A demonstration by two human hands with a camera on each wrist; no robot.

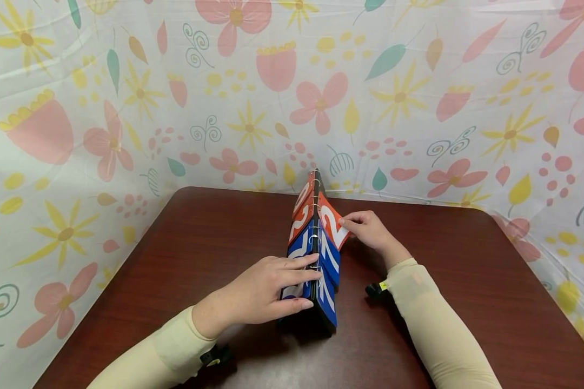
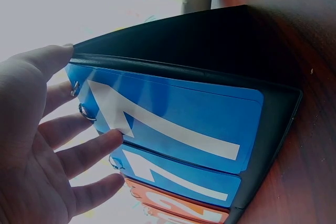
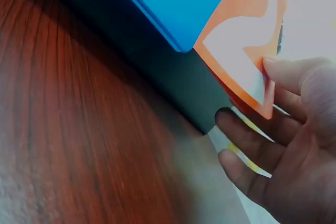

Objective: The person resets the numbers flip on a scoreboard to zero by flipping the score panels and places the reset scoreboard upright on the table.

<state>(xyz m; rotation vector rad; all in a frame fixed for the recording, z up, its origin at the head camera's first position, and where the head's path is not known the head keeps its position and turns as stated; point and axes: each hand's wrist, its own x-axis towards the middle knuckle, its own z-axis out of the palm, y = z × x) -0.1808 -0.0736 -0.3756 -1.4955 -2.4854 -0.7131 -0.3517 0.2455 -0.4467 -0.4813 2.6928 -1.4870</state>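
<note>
A black tabletop flip scoreboard (image 1: 316, 326) stands like a tent, its ringed ridge pointing away from me. Blue cards with white digits (image 2: 178, 114) hang at the near end, red cards (image 1: 303, 208) at the far end. My left hand (image 1: 277, 289) lies across the near part of the ridge with fingers spread, fingertips over the rings and thumb along the near corner. On the right side my right hand (image 1: 369, 229) pinches the lower outer corner of a red card with a white 2 (image 3: 236, 51) between thumb and index finger, lifting it away from the black face.
Under the scoreboard is a dark reddish-brown wooden table (image 1: 224, 232). A white curtain with flowers and leaves (image 1: 253, 108) hangs close behind and beside it. Small black devices are strapped below both wrists, the right one (image 1: 376, 289) close above the table.
</note>
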